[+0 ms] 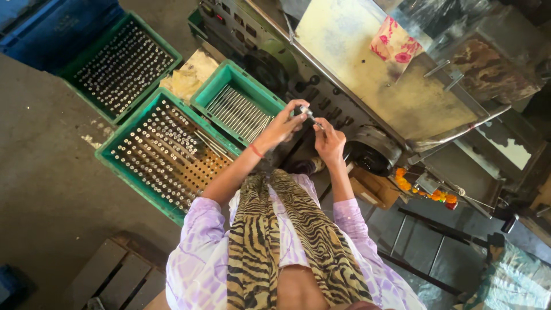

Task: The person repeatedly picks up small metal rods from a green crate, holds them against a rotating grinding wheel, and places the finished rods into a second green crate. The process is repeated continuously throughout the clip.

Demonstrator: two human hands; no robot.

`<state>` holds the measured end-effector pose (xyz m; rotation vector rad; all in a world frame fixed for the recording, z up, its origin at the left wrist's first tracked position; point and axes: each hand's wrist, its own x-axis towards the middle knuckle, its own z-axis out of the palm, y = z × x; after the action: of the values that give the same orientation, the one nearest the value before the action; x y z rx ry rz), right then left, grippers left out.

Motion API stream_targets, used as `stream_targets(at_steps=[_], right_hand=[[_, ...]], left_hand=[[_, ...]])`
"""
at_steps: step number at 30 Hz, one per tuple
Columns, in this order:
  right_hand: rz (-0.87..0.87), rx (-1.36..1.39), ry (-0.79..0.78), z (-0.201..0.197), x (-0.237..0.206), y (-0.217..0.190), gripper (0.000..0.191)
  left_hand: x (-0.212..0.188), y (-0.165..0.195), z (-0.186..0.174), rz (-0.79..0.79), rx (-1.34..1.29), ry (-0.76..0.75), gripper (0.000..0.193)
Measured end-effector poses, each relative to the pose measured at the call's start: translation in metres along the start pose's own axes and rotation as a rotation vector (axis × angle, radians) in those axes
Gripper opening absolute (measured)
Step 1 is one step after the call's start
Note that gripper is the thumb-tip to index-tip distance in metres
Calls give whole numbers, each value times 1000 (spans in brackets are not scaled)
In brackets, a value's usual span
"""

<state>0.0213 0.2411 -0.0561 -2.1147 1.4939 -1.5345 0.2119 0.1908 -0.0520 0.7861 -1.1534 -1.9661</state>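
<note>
Crates of rods (166, 155) left of the hands, machine (367, 74) ahead.

Three green crates (166, 150) were counted; one blue crate (54, 26); two hands, left (285, 123) and right (330, 142); one small metal part (306, 111); one machine (367, 86).

Two green crates (166, 155) of upright metal pins stood on the grey floor (46, 172), one (123, 66) farther back beside a blue bin (57, 26). A smaller green tray (238, 103) held long rods laid side by side. Yellowish cloth (189, 74) lay between the crates. A metal machine (367, 86) carried a floral rag (395, 40). Orange flowers (404, 181) hung near it. A wooden pallet (115, 275) lay nearby.
</note>
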Motion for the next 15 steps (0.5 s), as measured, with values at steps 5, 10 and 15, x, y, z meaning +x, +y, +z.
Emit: stream_targets(at_steps=[5, 10, 15], right_hand=[[476, 548, 120, 9, -12, -9, 13], [1469, 1276, -281, -15, -12, 9, 23], [1433, 1261, -253, -15, -12, 19, 50]], left_hand=[[4, -18, 32, 494, -34, 186, 24], [-16, 10, -1, 946, 1104, -9, 34], [-12, 24, 14, 926, 826, 25, 28]])
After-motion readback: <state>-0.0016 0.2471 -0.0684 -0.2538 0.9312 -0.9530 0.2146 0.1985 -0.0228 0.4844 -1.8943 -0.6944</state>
